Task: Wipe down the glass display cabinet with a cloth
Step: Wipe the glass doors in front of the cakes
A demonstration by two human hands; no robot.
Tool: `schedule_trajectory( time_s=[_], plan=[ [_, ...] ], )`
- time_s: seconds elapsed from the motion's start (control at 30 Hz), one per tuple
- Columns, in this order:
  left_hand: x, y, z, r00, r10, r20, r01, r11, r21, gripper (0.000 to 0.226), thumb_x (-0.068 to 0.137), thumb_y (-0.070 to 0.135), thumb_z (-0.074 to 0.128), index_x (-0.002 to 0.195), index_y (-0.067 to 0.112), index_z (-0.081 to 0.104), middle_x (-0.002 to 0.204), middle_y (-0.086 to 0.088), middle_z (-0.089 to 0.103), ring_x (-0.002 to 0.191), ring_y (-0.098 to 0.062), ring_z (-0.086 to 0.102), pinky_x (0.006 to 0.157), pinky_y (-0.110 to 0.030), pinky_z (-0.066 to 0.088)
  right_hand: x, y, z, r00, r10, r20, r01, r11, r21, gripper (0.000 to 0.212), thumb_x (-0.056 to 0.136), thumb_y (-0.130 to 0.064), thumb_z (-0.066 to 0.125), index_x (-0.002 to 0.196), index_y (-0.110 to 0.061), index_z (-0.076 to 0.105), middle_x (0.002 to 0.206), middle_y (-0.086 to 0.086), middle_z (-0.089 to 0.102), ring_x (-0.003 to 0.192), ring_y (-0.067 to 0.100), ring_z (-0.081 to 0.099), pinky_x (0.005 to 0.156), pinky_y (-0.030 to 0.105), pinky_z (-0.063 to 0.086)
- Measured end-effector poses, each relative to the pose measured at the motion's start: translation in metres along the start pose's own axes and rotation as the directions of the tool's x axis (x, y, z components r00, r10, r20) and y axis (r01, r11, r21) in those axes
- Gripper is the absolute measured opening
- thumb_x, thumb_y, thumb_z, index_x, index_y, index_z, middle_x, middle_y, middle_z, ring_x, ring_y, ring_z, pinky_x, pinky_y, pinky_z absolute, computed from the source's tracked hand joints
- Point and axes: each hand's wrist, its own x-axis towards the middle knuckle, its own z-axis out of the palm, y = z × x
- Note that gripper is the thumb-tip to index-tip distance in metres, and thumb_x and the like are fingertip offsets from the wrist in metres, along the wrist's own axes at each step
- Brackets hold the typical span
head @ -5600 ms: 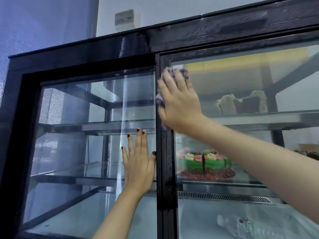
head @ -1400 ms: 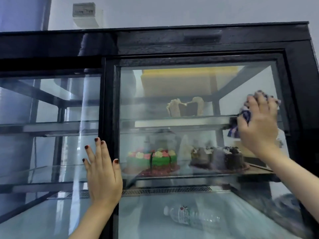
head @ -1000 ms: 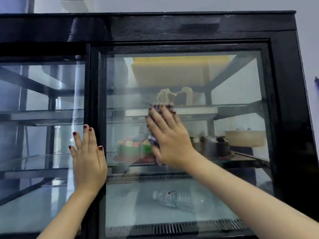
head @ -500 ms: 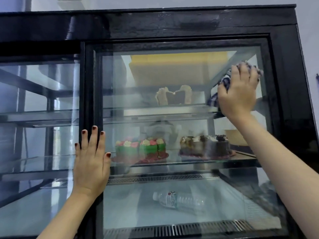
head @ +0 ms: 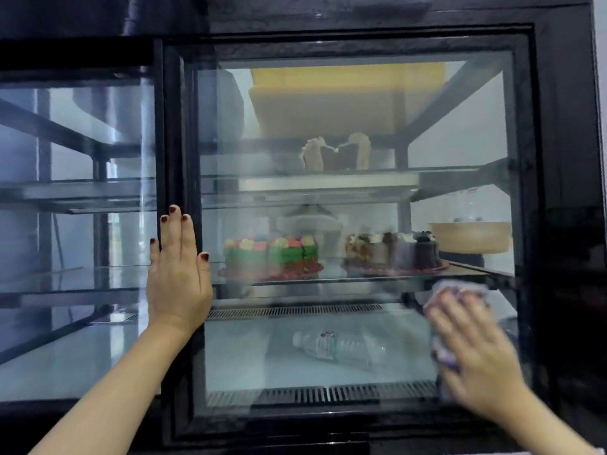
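The cloth is pressed flat against the lower right corner of the glass display cabinet under the open, motion-blurred right hand, so the right door seems mid-wipe, while nothing shows whether the left pane has been done. The left hand lies flat and open on the black centre frame. Half a second ago the cloth was at that door's upper right corner; the left hand has barely shifted.
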Motion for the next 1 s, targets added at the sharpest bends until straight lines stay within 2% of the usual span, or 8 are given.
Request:
schedule_trajectory(
  time_s=[0.13, 0.23, 0.37, 0.5, 0.63, 0.8, 0.9, 1.0],
  plan=[
    [-0.001, 0.001, 0.000, 1.000, -0.003, 0.009, 0.002, 1.000, 0.012, 0.061, 0.093, 0.027, 0.019, 0.147, -0.002, 0.016, 0.157, -0.012, 0.007, 0.145, -0.026, 0.008, 0.116, -0.043, 0.009, 0.079, 0.041, -0.030, 0.845, 0.501, -0.187, -0.485, 0.865, 0.127, 0.062, 0.082, -0.030, 0.038, 0.133, 0.004, 0.047, 0.145, 0.023, 0.037, 0.136, 0.043, 0.025, 0.114, 0.051, 0.019],
    [0.000, 0.001, 0.000, 1.000, -0.005, 0.004, 0.005, 1.000, 0.007, 0.061, 0.093, 0.026, 0.019, 0.147, -0.002, 0.017, 0.157, -0.013, 0.007, 0.144, -0.027, 0.010, 0.116, -0.043, 0.009, 0.143, 0.011, -0.038, 0.795, 0.553, -0.249, -0.533, 0.833, 0.149, 0.063, 0.082, -0.032, 0.038, 0.137, -0.001, 0.044, 0.149, 0.018, 0.034, 0.140, 0.039, 0.021, 0.117, 0.048, 0.012],
    [-0.001, 0.004, -0.003, 1.000, -0.015, 0.004, 0.015, 1.000, -0.010, 0.060, 0.093, 0.023, 0.022, 0.147, -0.003, 0.018, 0.157, -0.014, 0.008, 0.144, -0.030, 0.011, 0.116, -0.043, 0.008, 0.138, -0.066, -0.013, 0.977, 0.116, -0.181, -0.108, 0.993, 0.053, 0.065, 0.084, -0.036, 0.042, 0.141, -0.005, 0.040, 0.152, 0.016, 0.029, 0.142, 0.040, 0.018, 0.115, 0.053, 0.018],
    [0.001, 0.005, -0.003, 1.000, -0.004, -0.001, 0.004, 1.000, -0.010, 0.060, 0.093, 0.022, 0.024, 0.146, -0.004, 0.018, 0.157, -0.014, 0.008, 0.144, -0.030, 0.010, 0.115, -0.044, 0.006, 0.030, -0.063, 0.010, 0.964, -0.264, -0.016, 0.263, 0.964, -0.026, 0.057, 0.090, -0.039, 0.031, 0.141, -0.013, 0.042, 0.152, 0.008, 0.031, 0.142, 0.034, 0.022, 0.110, 0.053, 0.026],
    [0.001, 0.002, 0.002, 1.000, -0.009, -0.028, 0.009, 1.000, -0.010, 0.060, 0.092, 0.024, 0.023, 0.146, -0.003, 0.019, 0.157, -0.015, 0.009, 0.144, -0.029, 0.010, 0.116, -0.036, 0.002, -0.029, 0.024, 0.000, 0.988, 0.112, -0.107, -0.112, 0.994, 0.007, 0.055, 0.092, -0.037, 0.032, 0.133, -0.005, 0.048, 0.149, 0.008, 0.033, 0.140, 0.037, 0.023, 0.111, 0.052, 0.024],
    [0.002, -0.005, 0.005, 1.000, 0.016, -0.024, -0.015, 1.000, 0.007, 0.060, 0.094, 0.025, 0.022, 0.147, -0.001, 0.016, 0.158, -0.012, 0.006, 0.142, -0.010, -0.004, 0.115, -0.021, -0.010, 0.052, 0.054, -0.024, 0.736, 0.625, -0.261, -0.604, 0.780, 0.165, 0.061, 0.081, -0.028, 0.038, 0.133, 0.003, 0.048, 0.146, 0.021, 0.037, 0.136, 0.043, 0.026, 0.113, 0.055, 0.020],
    [0.002, -0.005, 0.006, 1.000, 0.017, -0.026, -0.017, 1.000, 0.003, 0.060, 0.094, 0.026, 0.021, 0.147, 0.000, 0.016, 0.158, -0.010, 0.005, 0.142, -0.009, -0.005, 0.115, -0.021, -0.009, 0.075, 0.015, -0.015, 0.855, 0.432, -0.288, -0.408, 0.902, 0.142, 0.061, 0.081, -0.029, 0.041, 0.134, 0.000, 0.047, 0.146, 0.020, 0.038, 0.139, 0.039, 0.023, 0.114, 0.052, 0.020],
    [0.002, -0.005, 0.005, 0.999, 0.022, -0.030, -0.022, 1.000, 0.011, 0.060, 0.094, 0.027, 0.020, 0.148, 0.001, 0.014, 0.158, -0.009, 0.004, 0.142, -0.008, -0.007, 0.114, -0.021, -0.010, 0.026, -0.028, 0.010, 0.983, -0.127, -0.130, 0.128, 0.992, -0.002, 0.060, 0.087, -0.035, 0.038, 0.140, -0.007, 0.040, 0.150, 0.015, 0.034, 0.141, 0.037, 0.022, 0.115, 0.052, 0.017]
  ],
)
